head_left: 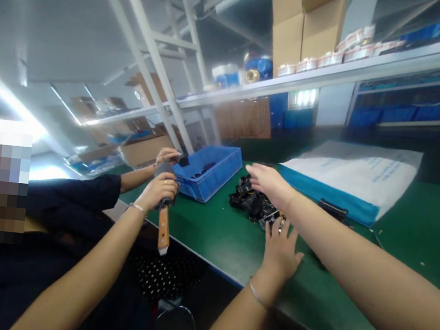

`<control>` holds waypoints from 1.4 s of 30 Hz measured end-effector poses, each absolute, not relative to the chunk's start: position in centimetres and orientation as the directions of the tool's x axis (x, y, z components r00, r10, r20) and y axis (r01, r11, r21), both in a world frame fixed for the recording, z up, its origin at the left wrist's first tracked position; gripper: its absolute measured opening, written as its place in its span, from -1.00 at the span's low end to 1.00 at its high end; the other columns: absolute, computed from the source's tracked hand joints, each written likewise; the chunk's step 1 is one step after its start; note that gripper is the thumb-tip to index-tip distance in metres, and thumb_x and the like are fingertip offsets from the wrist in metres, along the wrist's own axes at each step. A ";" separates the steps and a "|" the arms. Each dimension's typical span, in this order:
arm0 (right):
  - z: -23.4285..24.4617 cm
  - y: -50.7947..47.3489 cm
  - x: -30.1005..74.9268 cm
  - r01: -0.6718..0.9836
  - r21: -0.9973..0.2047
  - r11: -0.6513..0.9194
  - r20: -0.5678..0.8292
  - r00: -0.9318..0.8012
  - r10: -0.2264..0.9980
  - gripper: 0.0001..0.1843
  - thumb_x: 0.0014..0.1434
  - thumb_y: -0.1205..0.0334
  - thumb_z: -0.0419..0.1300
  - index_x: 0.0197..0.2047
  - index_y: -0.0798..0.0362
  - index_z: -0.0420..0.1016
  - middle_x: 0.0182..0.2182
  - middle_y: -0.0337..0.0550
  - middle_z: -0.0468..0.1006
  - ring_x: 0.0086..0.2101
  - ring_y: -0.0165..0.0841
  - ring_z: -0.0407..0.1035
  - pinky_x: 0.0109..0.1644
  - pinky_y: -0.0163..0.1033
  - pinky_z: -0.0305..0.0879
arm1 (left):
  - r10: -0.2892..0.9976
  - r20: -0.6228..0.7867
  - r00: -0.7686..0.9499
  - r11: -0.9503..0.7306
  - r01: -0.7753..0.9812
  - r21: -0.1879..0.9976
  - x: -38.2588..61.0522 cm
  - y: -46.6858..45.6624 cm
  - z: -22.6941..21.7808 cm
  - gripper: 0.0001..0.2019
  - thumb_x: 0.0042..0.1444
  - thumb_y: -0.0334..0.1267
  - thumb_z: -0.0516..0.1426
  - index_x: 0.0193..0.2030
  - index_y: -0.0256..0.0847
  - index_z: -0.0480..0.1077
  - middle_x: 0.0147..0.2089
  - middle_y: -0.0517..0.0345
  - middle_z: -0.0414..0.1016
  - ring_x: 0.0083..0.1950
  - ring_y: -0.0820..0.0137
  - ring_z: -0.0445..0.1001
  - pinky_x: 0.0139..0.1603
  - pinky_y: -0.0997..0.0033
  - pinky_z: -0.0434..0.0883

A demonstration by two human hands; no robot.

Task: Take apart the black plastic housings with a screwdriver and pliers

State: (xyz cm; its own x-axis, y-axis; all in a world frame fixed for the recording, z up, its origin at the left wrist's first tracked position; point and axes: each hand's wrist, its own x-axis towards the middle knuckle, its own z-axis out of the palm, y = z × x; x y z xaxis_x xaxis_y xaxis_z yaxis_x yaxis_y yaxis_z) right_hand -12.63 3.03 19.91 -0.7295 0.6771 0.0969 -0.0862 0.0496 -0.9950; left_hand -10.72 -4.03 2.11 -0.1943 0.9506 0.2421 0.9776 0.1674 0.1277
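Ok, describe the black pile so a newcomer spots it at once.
Start at the green tabletop, then the blue bin on it. Just right of the bin, close to the person's left hand, lies the black pile. It is a loose jumble, unlike the long black piece beside the white-and-blue sheet.

A pile of parts (253, 202) is lying on a workbench (213, 234), the person's left hand (279, 251) spreading at its near edge and the right hand (270, 183) hovering beside its far right side. A bin (212, 185) is sitting to the pile's left, while a bag (359, 170) is lying to the right. Behind, a raised shelf (428, 56) is holding a carton (322, 27) and tubs (359, 53). A co-worker's hands (159, 190) are working left of the bin.
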 end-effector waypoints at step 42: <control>-0.7 -10.2 29.3 -0.207 -0.782 -0.588 -0.465 -0.434 0.772 -0.32 0.15 0.12 0.23 0.32 -0.15 0.17 -0.38 -0.22 0.40 -0.54 -0.49 0.15 -0.59 -0.42 0.06 | 0.849 0.079 0.522 -0.464 0.667 0.583 -2.8 -1.6 5.2 -0.20 -0.08 -0.19 0.32 0.32 0.00 0.12 0.36 0.07 0.16 0.39 0.18 0.06 0.38 0.04 0.11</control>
State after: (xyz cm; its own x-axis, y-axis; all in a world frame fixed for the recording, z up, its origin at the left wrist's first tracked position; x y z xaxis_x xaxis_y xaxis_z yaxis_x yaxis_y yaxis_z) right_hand 29.25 -10.24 -0.73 -0.4339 0.7715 -0.4653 -0.2073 -0.5881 -0.7818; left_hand -2.77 -1.63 5.19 0.5220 0.8493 0.0793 0.6666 -0.4641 0.5833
